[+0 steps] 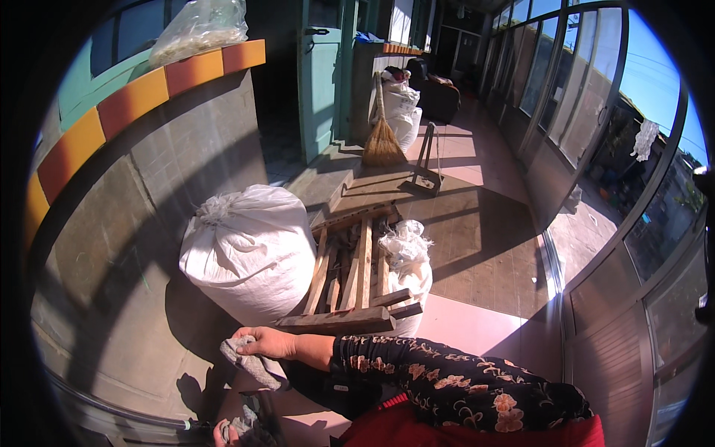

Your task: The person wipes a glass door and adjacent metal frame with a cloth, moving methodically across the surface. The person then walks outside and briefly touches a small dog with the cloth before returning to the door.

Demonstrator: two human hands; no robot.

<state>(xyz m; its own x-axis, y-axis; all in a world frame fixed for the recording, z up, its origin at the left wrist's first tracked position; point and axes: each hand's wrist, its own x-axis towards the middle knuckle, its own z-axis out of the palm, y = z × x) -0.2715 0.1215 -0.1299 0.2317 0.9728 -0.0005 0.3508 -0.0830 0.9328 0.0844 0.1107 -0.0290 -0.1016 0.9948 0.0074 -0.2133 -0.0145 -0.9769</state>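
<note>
Sunlight enters our corridor, where at left we see a grey wall (104, 253). Near the lower edge, our left hand (222, 433), partly cut off, holds a dark grey cloth (244, 426); above, our right hand (267, 343) grasps a pale cloth (257, 366), near the white sack (249, 249). Further right is a wooden frame (363, 268).

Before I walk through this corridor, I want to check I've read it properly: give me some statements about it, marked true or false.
1. The right hand holds a grey cloth. True.
2. The straw broom lies flat. False: it stands bristles down.
3. The large white sack is left of the slatted wooden frame. True.
4. The clear plastic bag lies beneath the tiled ledge. False: it rests on top.
</note>
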